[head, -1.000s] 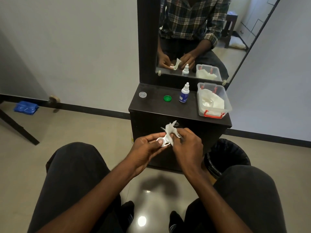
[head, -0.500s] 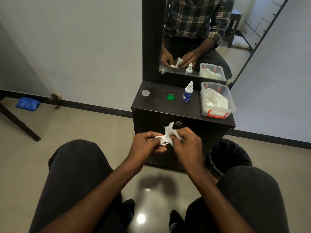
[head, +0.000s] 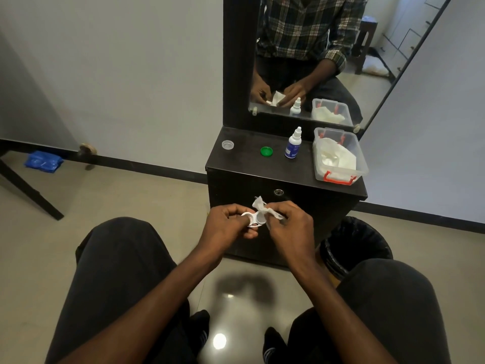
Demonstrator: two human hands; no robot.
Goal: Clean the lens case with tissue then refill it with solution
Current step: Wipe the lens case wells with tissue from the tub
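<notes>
We sit before a dark cabinet (head: pixel 262 177); on its top stand a plastic box (head: pixel 359 164) and the solution bottle (head: pixel 292 147). Our left hand (head: pixel 225 225) pinches the white lens case (head: pixel 253 219) above our knees; our right hand (head: pixel 287 228) pinches a crumpled tissue (head: pixel 262 208) touching the case.

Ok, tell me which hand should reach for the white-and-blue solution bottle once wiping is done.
Right, probably. The small white-and-blue dropper bottle stands on the dark cabinet top, toward the right hand, which pinches only the crumpled white tissue. The left hand grips the white twin-well lens case and should keep steadying it.
</notes>
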